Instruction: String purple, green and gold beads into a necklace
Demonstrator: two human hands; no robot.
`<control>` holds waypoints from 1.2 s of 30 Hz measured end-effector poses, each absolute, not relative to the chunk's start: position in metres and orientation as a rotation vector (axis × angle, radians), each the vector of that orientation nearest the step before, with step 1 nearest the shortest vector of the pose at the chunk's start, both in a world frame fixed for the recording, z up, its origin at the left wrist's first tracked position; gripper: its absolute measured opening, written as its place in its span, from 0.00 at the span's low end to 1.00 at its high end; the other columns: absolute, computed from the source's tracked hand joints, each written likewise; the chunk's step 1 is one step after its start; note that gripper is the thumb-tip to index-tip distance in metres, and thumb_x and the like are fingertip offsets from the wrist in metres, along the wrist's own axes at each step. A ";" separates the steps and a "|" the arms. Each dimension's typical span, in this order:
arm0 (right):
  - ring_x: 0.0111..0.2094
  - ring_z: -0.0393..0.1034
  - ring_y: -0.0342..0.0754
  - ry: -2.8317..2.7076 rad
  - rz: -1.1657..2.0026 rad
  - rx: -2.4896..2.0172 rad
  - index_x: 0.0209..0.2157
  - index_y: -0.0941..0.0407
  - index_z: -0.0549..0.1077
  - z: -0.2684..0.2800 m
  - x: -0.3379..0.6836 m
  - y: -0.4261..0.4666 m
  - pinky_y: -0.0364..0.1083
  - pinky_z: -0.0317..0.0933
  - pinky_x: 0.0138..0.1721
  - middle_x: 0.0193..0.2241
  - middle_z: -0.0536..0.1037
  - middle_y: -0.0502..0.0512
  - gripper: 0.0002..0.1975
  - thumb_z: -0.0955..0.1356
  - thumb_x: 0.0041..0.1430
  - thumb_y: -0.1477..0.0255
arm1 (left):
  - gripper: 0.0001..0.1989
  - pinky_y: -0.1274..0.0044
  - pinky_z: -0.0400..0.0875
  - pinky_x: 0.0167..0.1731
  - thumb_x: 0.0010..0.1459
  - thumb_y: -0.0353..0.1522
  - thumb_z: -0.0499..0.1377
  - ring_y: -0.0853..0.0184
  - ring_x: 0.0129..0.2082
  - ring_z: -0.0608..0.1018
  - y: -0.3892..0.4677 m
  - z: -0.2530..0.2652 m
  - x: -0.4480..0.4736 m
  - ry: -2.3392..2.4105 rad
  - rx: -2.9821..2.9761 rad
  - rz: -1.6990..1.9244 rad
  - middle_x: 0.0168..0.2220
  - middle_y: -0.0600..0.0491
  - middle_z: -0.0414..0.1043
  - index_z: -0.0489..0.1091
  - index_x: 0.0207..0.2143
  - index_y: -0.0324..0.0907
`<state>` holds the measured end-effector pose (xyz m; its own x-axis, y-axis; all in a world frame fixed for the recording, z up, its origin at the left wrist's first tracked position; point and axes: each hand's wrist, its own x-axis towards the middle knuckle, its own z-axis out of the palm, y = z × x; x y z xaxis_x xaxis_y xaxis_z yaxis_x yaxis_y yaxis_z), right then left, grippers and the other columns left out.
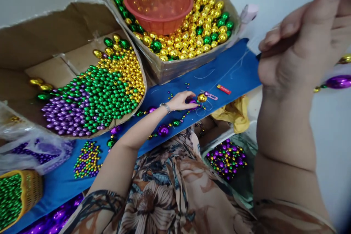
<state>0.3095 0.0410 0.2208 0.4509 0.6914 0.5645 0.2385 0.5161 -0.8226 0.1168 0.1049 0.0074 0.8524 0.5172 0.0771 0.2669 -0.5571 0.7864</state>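
My left hand (182,101), with a watch on the wrist, lies low over the blue tabletop. Its thumb and fingers close around a shiny purple bead (193,103) on a bead strand (176,123) of purple, green and gold. Just past the fingertips sit a large gold bead (202,97) and pink thread snips (212,96). High at the right, my right hand (304,40) is raised with curled fingers, partly cut off by the frame edge; what they pinch is hidden. Beyond it hangs another strand with a purple bead (339,82).
A cardboard box (82,18) holds small purple, green and gold beads. Behind, another box (175,70) of larger beads carries a red plastic basin (159,9). A red-yellow packet (224,89) lies on the blue cloth (238,69). Beaded strands (227,157) fill a bag below the table edge.
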 end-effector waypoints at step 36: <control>0.19 0.60 0.39 -1.058 0.500 -1.226 0.44 0.50 0.75 0.124 0.286 0.008 0.42 0.59 0.21 0.19 0.63 0.45 0.14 0.65 0.65 0.57 | 0.34 0.71 0.67 0.33 0.59 0.53 0.55 0.52 0.39 0.79 0.053 0.060 -0.037 1.194 2.735 -0.512 0.46 0.39 0.72 0.62 0.58 0.39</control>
